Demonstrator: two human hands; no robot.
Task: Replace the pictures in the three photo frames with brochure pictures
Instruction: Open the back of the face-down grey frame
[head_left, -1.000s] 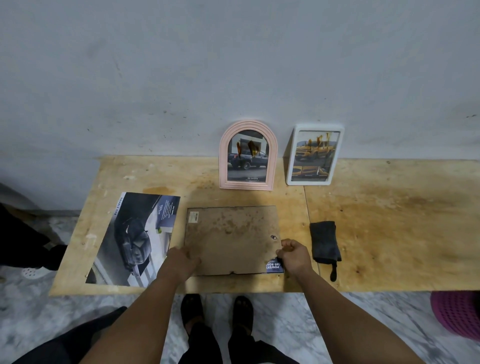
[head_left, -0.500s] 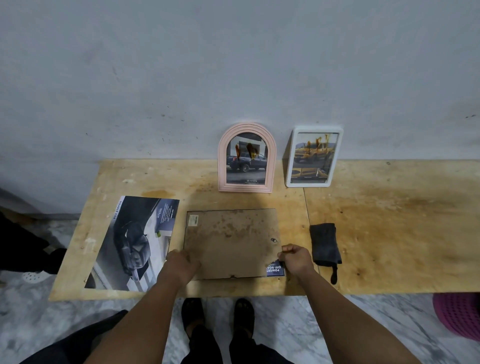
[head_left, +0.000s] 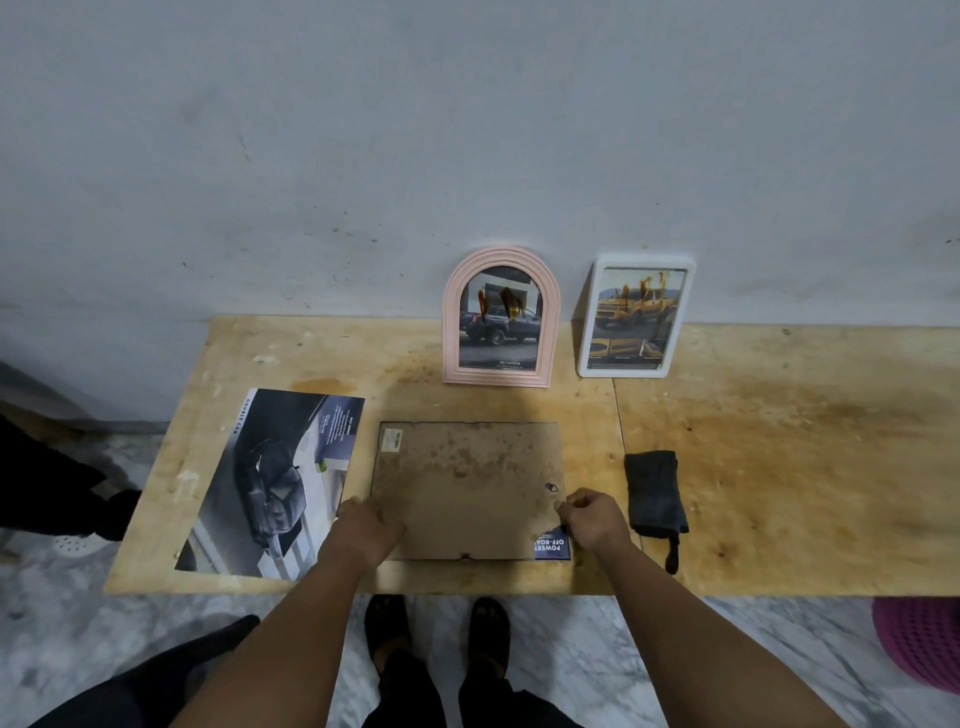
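A large photo frame (head_left: 467, 483) lies face down on the wooden table (head_left: 779, 467), its stained brown backing board up. A blue brochure picture corner (head_left: 551, 545) sticks out at its near right. My left hand (head_left: 363, 530) rests on the board's near left edge. My right hand (head_left: 592, 519) pinches the board's right edge with curled fingers. A pink arched frame (head_left: 501, 317) and a white frame (head_left: 636, 316) stand against the wall, each showing a truck picture. A car brochure (head_left: 270, 483) lies flat at the left.
A folded dark cloth (head_left: 655, 493) with a strap lies right of the flat frame. A purple basket (head_left: 924, 644) sits on the marble floor at the lower right. A dark shape and a shoe show at the far left. My feet stand below the table edge.
My right hand has slid a little up the frame's right edge, uncovering more of the blue picture corner. My left hand stays on the left edge.
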